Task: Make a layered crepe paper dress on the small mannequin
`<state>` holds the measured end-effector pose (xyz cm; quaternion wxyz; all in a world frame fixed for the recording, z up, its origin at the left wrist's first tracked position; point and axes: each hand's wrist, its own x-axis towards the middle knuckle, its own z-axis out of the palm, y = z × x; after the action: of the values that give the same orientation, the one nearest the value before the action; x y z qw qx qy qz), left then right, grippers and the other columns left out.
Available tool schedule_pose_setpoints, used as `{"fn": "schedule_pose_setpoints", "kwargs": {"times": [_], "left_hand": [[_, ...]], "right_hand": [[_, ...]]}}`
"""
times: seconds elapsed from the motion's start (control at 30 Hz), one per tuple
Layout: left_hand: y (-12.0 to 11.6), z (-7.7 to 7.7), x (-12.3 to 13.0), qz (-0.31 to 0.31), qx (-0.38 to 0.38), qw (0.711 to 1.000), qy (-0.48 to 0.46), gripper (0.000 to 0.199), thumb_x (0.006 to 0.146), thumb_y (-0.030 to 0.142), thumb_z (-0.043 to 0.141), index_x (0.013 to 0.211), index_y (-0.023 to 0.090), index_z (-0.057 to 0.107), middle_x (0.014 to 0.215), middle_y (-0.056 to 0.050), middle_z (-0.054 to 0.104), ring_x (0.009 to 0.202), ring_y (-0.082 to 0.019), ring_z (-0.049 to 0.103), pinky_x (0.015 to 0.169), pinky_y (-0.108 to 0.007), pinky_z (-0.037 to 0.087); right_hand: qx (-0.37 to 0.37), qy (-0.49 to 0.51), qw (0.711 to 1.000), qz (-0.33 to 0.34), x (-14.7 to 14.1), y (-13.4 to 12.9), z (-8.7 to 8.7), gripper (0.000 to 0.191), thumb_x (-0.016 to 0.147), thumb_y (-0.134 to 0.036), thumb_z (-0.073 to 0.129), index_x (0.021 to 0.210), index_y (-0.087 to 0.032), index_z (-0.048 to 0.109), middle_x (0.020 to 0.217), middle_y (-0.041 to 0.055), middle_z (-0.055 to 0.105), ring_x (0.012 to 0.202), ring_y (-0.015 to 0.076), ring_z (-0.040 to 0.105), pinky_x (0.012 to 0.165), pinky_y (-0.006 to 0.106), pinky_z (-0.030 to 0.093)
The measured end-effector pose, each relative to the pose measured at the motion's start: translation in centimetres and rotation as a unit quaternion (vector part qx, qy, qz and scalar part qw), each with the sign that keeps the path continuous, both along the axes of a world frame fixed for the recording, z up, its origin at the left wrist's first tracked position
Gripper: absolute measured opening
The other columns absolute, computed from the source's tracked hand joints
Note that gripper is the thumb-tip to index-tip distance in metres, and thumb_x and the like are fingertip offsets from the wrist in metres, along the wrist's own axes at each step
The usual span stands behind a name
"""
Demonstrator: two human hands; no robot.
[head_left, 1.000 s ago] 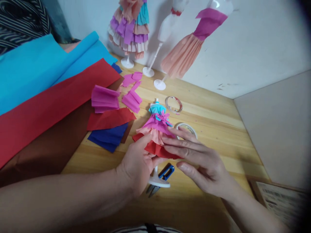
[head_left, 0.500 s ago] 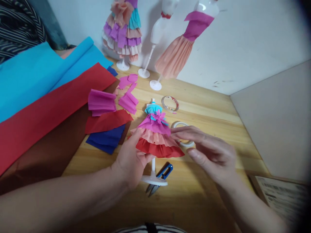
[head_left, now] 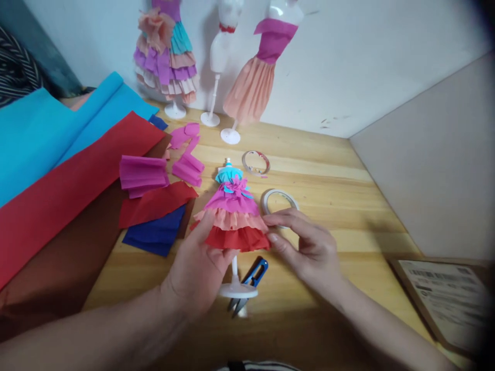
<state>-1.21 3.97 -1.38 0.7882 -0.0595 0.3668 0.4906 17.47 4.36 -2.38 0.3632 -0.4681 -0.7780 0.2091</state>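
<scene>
In the middle a small white dress form wears a tiered crepe-paper dress [head_left: 235, 203], turquoise at the top, then magenta, peach and red, with a magenta paper flower [head_left: 236, 185] at the waist. My left hand [head_left: 197, 265] grips the skirt's left side, thumb on the front and fingers beneath the ruffles. At the right edge my right hand [head_left: 305, 245] has thumb and index finger closed on the lower ruffles. Below the skirt, the round white stand base [head_left: 238, 291] rests over blue-handled thread snips [head_left: 256, 273], hiding part of them.
Tape rolls, one white [head_left: 266, 198] and one clear [head_left: 244, 164], lie behind my right hand. Magenta scraps [head_left: 143, 172], red and blue pieces [head_left: 154, 232] and large crepe sheets [head_left: 81, 165] cover the left. Dressed forms [head_left: 251, 87] stand by the wall; a labelled parcel [head_left: 444, 293] sits right.
My right hand has closed in on the skirt's right edge, its thumb and finger coming together there. My left hand keeps its hold. The whole view has shifted, with things appearing further left.
</scene>
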Motion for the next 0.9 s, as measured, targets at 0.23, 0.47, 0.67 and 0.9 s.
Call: {"fn": "schedule_pose_setpoints", "kwargs": {"times": [0.23,0.47,0.67,0.9], "left_hand": [[-2.4,0.7,1.2,-0.090,0.095,0.991,0.019,0.039,0.081,0.023,0.064,0.119,0.030,0.058,0.123,-0.004,0.063,0.128,-0.023,0.047,0.105,-0.037,0.040],[-1.1,1.5,2.0,-0.143,0.114,0.970,0.159,0.033,0.068,0.014,0.071,0.098,0.024,0.063,0.105,-0.005,0.068,0.110,-0.022,0.058,0.096,-0.033,0.046],[-0.5,1.5,2.2,-0.189,0.029,0.961,0.201,0.027,0.068,0.018,0.070,0.093,0.015,0.060,0.086,-0.008,0.071,0.071,-0.018,0.067,0.072,-0.034,0.056],[-0.3,1.5,1.9,-0.193,0.022,0.959,0.206,0.034,0.064,0.020,0.068,0.097,0.011,0.062,0.075,-0.007,0.071,0.061,-0.015,0.065,0.062,-0.026,0.055]], "right_hand": [[0.033,-0.011,0.999,0.025,-1.1,0.5,0.1,0.021,0.080,-0.021,0.066,0.101,-0.020,0.067,0.078,0.0057,0.062,0.074,0.0193,0.059,0.063,0.033,0.051],[0.004,0.017,1.000,0.024,-1.0,0.8,0.4,0.010,0.081,-0.013,0.059,0.080,-0.020,0.066,0.073,0.0033,0.058,0.069,0.0162,0.055,0.062,0.032,0.047],[-0.092,0.101,0.991,0.013,-1.1,1.8,0.8,0.016,0.084,-0.018,0.058,0.068,-0.018,0.061,0.065,0.0007,0.055,0.063,0.0138,0.051,0.059,0.029,0.041],[-0.105,0.112,0.988,-0.017,-0.7,2.3,0.6,0.020,0.085,-0.022,0.056,0.065,-0.019,0.055,0.064,0.0004,0.051,0.064,0.0143,0.047,0.060,0.030,0.038]]}}
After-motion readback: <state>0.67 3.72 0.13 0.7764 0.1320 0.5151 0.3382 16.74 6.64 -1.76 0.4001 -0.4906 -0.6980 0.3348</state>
